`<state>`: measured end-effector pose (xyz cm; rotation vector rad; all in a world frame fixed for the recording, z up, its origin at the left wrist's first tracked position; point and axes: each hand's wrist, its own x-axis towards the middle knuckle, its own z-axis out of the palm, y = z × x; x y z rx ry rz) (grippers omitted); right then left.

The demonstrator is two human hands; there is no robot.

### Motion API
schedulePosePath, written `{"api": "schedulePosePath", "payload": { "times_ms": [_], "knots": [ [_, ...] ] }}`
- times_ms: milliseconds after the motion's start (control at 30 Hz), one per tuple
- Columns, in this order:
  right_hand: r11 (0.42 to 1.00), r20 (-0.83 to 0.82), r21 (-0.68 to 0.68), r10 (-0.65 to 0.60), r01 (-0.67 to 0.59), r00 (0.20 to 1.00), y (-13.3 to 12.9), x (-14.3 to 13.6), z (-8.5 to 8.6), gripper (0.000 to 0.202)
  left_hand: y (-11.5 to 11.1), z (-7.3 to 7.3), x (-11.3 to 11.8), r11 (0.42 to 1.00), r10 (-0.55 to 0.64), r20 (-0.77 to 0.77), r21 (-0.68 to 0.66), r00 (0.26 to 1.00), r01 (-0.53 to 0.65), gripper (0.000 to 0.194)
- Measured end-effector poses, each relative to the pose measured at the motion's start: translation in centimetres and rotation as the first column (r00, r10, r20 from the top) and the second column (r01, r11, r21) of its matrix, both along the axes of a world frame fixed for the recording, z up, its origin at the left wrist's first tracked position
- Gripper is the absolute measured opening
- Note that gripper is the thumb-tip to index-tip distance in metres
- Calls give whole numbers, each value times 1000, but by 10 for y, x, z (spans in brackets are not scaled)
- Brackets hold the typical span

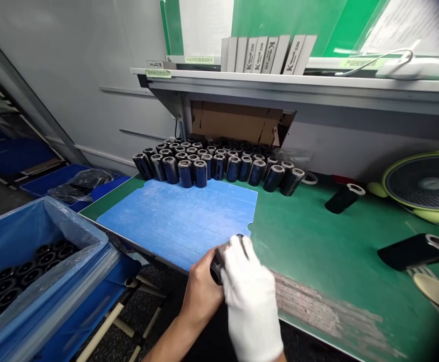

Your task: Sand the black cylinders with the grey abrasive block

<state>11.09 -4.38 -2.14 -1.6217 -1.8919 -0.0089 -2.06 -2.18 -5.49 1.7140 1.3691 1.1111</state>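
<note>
My bare left hand is wrapped round a black cylinder at the front edge of the table. My right hand, in a white glove, closes over the same cylinder from the right and hides most of it. Just beyond my hands lies a blue sheet on the green tabletop. Behind the sheet stand rows of glossy black cylinders with metal-rimmed tops. To the right, two more stand apart: one black cylinder farther back and another nearer.
A blue bin lined with clear plastic holds black cylinders at the left. A green-rimmed fan stands at the right. Overhead, a shelf carries narrow boxes. The tabletop is worn along its front edge.
</note>
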Motion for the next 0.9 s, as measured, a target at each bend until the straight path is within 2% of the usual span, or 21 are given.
{"api": "schedulePosePath", "payload": {
  "times_ms": [100, 133, 233, 300, 367, 400, 500, 533, 667, 733, 800, 900],
  "knots": [
    [988, 117, -72, -127, 136, 985, 17, 1, 3, 39, 1, -5, 2, 999, 22, 1, 25, 1000, -22, 51],
    [988, 145, -71, -127, 138, 981, 19, 2, 3, 39, 1, -6, 2, 1000, 10, 11, 19, 1000, -10, 47],
    [999, 243, -26, -24, 32, 970, 15, 3, -3, 42, 1, -7, 1, 999, -48, 50, 21, 998, 47, 38],
    [995, 234, -10, -92, 97, 968, 13, 5, -6, 41, 1, -7, 1, 999, -22, 29, 43, 999, 21, 43],
    [982, 205, -56, -164, 179, 965, 13, 7, -7, 39, 2, -7, 2, 999, 18, -1, 39, 1000, -18, 53],
    [982, 207, -53, -166, 181, 964, 12, 7, -6, 39, 2, -7, 2, 1000, 10, 1, 22, 1000, -10, 52],
    [998, 267, 35, -67, 60, 961, 11, 3, -2, 38, 2, -6, 2, 999, -49, 39, -10, 998, 49, 42],
    [998, 271, 41, -63, 54, 960, 11, 1, 0, 39, 2, -5, 2, 999, -48, 42, -9, 998, 48, 41],
    [989, 241, -36, -134, 147, 961, 13, -5, 9, 37, 1, -1, 2, 1000, -10, 44, -7, 999, 10, 50],
    [996, 275, 20, -90, 87, 957, 12, -8, 11, 37, 1, 0, 2, 998, -57, 94, -36, 994, 60, 37],
    [999, 280, 26, -51, 46, 958, 12, -9, 11, 37, 2, 1, 2, 996, -79, 109, -43, 991, 84, 34],
    [985, 212, -61, -145, 161, 966, 16, -7, 10, 38, 3, 0, 3, 1000, -12, 40, 6, 999, 12, 50]
  ]
}}
